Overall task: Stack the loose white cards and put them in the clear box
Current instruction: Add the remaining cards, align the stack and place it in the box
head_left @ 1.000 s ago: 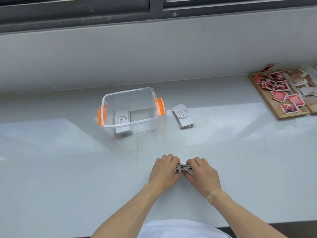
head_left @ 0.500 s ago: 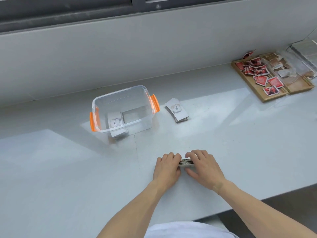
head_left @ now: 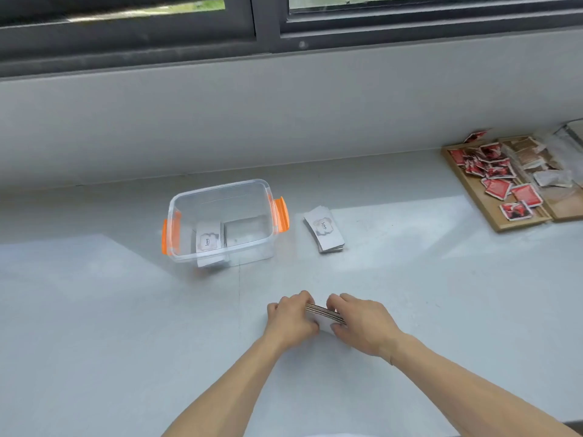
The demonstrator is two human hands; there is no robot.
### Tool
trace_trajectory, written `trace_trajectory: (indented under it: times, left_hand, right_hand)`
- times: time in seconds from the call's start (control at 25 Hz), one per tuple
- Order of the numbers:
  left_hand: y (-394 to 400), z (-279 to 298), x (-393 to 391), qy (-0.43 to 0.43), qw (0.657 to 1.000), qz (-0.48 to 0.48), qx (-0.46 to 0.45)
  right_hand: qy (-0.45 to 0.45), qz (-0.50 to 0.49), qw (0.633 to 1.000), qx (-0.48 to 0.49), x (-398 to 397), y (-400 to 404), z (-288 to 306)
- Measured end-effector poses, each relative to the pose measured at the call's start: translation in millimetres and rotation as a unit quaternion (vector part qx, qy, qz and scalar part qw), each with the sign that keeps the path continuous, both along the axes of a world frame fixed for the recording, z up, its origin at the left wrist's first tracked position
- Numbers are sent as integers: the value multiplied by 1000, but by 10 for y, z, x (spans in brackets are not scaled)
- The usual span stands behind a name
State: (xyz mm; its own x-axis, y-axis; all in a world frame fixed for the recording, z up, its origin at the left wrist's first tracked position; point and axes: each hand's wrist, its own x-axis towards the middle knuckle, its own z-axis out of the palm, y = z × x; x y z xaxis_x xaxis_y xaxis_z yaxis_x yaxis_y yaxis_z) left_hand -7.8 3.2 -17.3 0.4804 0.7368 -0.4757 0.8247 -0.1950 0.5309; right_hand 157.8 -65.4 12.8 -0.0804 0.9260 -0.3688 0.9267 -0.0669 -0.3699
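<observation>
Between the two hands on the grey counter (head_left: 94,326), a stack of cards (head_left: 323,312) stands on edge, the left hand (head_left: 291,320) and right hand (head_left: 362,326) curled around its ends, pinching it. Beyond the left hand sits the clear box (head_left: 220,197), cards lying inside. Ahead of the right hand, just right of the box, rests a second card pile (head_left: 325,230)

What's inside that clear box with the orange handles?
The clear box holds a small stack of white cards at its left end; the top one reads "love". The rest of the floor looks bare. The cards beneath the top one are covered.
</observation>
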Motion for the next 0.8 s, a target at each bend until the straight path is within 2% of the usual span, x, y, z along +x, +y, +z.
trace_trajectory:
  times: [0.08,0.16,0.32,0.44,0.56,0.68,0.8]
  left_hand:
    - [68,30,69,-92,986,107,-87]
    - [104,79,131,-148,964,165,-148]
    - [168,128,304,-187,941,176,-219]
    - [295,171,437,-195,941,180,-210]
    - [496,163,534,-205,932,230,-192]
    - [715,145,663,-198,925,294,-140]
    - [945,125,815,-203,907,354,-102]
  right_hand:
    - [18,-29,999,1,173,104,23]
    - [71,-87,994,1,348,189,47]
    - [276,-222,935,-19,541,404,40]
    - [337,-275,901,-20,574,550,-6]
    - [328,-308,893,-4,605,762,-59]
    - [251,-291,923,25,611,1057,-70]
    - [225,-293,928,50,585,1373,-82]
